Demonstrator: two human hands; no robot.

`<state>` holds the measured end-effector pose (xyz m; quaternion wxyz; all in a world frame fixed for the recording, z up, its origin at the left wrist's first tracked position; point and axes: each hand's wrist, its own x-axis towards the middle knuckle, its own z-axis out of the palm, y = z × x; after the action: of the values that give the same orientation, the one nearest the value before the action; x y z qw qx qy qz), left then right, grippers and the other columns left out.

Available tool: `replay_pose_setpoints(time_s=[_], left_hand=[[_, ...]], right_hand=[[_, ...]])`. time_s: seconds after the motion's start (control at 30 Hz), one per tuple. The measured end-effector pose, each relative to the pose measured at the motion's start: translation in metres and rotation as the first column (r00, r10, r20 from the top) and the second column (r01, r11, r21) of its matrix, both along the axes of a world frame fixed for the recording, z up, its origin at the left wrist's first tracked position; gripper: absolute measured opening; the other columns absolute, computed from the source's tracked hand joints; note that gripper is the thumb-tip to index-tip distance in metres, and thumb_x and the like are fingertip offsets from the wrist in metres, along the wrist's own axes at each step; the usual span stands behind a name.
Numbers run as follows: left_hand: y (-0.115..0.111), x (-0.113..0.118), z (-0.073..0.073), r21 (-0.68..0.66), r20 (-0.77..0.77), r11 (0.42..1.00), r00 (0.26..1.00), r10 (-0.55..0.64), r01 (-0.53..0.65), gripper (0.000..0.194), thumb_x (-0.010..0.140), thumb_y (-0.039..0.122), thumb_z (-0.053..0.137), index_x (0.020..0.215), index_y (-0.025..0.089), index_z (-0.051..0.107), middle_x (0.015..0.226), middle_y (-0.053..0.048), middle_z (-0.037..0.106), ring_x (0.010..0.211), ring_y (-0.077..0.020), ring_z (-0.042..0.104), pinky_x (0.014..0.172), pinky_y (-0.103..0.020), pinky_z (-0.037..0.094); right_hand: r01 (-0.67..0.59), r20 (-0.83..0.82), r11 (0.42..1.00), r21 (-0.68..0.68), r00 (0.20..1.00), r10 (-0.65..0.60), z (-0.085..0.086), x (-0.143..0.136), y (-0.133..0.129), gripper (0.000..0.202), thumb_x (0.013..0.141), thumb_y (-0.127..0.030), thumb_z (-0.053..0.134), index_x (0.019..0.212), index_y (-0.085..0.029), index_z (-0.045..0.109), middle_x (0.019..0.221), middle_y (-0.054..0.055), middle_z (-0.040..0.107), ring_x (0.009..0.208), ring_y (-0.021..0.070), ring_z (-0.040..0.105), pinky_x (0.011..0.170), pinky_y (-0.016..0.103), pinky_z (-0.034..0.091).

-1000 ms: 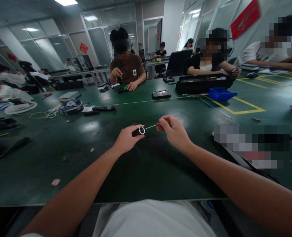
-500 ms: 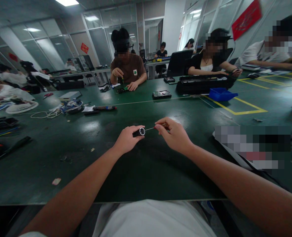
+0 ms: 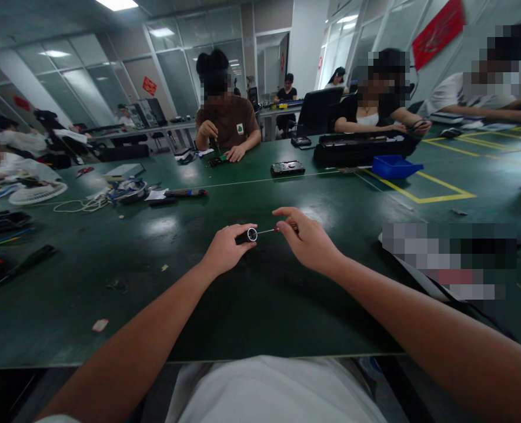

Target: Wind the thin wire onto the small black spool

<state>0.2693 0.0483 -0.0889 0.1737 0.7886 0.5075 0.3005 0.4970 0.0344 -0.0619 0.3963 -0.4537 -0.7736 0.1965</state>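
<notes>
A small black cylinder (image 3: 246, 236) with a bright ring at its end is gripped between the thumb and fingers of my left hand (image 3: 223, 249), just above the green table (image 3: 264, 317). My right hand (image 3: 309, 242) holds a thin screwdriver (image 3: 267, 231) by its handle, mostly hidden by the fingers, with the index finger raised off it. The metal shaft points left and its tip is at the ringed end of the cylinder; whether it goes inside is too small to tell.
A hard drive (image 3: 287, 168) and a blue tray (image 3: 396, 167) lie beyond my hands. Cables (image 3: 126, 191) and a dark tool (image 3: 185, 192) are at the left, a covered flat object (image 3: 413, 273) at the right. Across the table a person (image 3: 227, 126) works on a small board.
My right index finger has lifted and straightened away from the screwdriver handle. My left hand and the cylinder stay nearly where they were.
</notes>
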Motion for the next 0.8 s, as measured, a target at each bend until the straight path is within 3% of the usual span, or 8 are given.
replay_pose_setpoints(time_s=[0.13,0.27,0.37,0.47,0.57,0.67,0.73,0.8], left_hand=[[0.0,0.0,0.0,0.017,0.009,1.0,1.0,0.012,-0.012,0.044,0.083,0.022,0.073,0.126,0.03,0.067,0.118,-0.003,0.07,0.11,-0.0242,0.063,0.1,-0.04,0.045],[0.001,0.0,0.0,0.024,-0.002,1.0,1.0,0.013,-0.013,0.044,0.083,0.024,0.074,0.126,0.031,0.067,0.113,-0.002,0.071,0.104,-0.0234,0.064,0.096,-0.04,0.046],[0.0,0.0,0.001,0.016,-0.004,1.0,1.0,0.018,-0.018,0.044,0.083,0.024,0.074,0.125,0.031,0.067,0.113,-0.002,0.071,0.103,-0.023,0.064,0.097,-0.04,0.046],[0.0,0.0,0.001,0.006,-0.011,1.0,1.0,0.019,-0.019,0.043,0.084,0.025,0.073,0.125,0.032,0.067,0.116,-0.002,0.07,0.106,-0.0233,0.064,0.1,-0.042,0.044],[-0.001,0.001,0.002,0.003,-0.017,1.0,0.999,0.027,-0.027,0.043,0.084,0.025,0.073,0.126,0.031,0.066,0.117,-0.002,0.07,0.107,-0.0241,0.063,0.099,-0.042,0.045],[-0.003,0.002,0.006,0.05,0.002,0.999,1.0,-0.006,0.006,0.042,0.084,0.023,0.072,0.126,0.03,0.066,0.12,-0.003,0.069,0.111,-0.0232,0.062,0.101,-0.042,0.044],[-0.003,0.004,0.008,0.096,-0.001,0.995,0.999,-0.033,0.033,0.041,0.085,0.021,0.07,0.126,0.029,0.066,0.122,-0.003,0.068,0.115,-0.0227,0.06,0.105,-0.042,0.042],[-0.003,0.005,0.009,0.094,-0.027,0.995,0.999,-0.036,0.038,0.04,0.086,0.02,0.07,0.125,0.029,0.066,0.121,-0.003,0.068,0.115,-0.0229,0.06,0.105,-0.043,0.041]], right_hand=[[-0.052,-0.025,0.999,0.017,0.998,0.052,0.0,0.001,-0.001,0.031,0.095,-0.028,0.049,0.122,-0.019,0.059,0.083,0.004,0.068,0.074,0.0191,0.062,0.069,0.031,0.044],[-0.03,-0.014,0.997,-0.07,0.999,0.029,0.002,0.001,0.0,0.032,0.1,-0.036,0.04,0.107,-0.019,0.067,0.079,0.003,0.068,0.066,0.0173,0.059,0.063,0.031,0.041],[-0.009,-0.037,0.997,-0.076,0.999,0.006,0.002,0.0,-0.001,0.028,0.099,-0.032,0.042,0.115,-0.019,0.062,0.08,0.003,0.068,0.063,0.017,0.057,0.062,0.032,0.041],[-0.013,-0.134,0.998,-0.065,0.991,0.004,0.0,-0.002,-0.002,0.025,0.093,-0.029,0.051,0.117,-0.02,0.055,0.081,0.002,0.067,0.071,0.0185,0.061,0.067,0.033,0.045],[-0.05,-0.286,0.991,-0.12,0.958,0.013,-0.002,-0.003,0.001,0.016,0.089,-0.031,0.059,0.102,-0.021,0.057,0.085,0.003,0.067,0.078,0.0194,0.063,0.076,0.035,0.049],[-0.149,-0.551,0.941,-0.302,0.833,-0.045,-0.006,-0.002,0.012,0.017,0.089,-0.037,0.06,0.09,-0.02,0.06,0.081,0.004,0.066,0.076,0.0187,0.063,0.08,0.038,0.052],[-0.263,-0.71,0.856,-0.444,0.687,-0.158,-0.011,0.0,0.02,0.024,0.09,-0.043,0.058,0.084,-0.02,0.06,0.075,0.003,0.062,0.069,0.0174,0.061,0.077,0.039,0.054],[-0.314,-0.743,0.789,-0.529,0.62,-0.252,-0.015,0.002,0.027,0.024,0.09,-0.041,0.058,0.079,-0.02,0.06,0.068,0.001,0.057,0.061,0.0152,0.056,0.074,0.037,0.055]])
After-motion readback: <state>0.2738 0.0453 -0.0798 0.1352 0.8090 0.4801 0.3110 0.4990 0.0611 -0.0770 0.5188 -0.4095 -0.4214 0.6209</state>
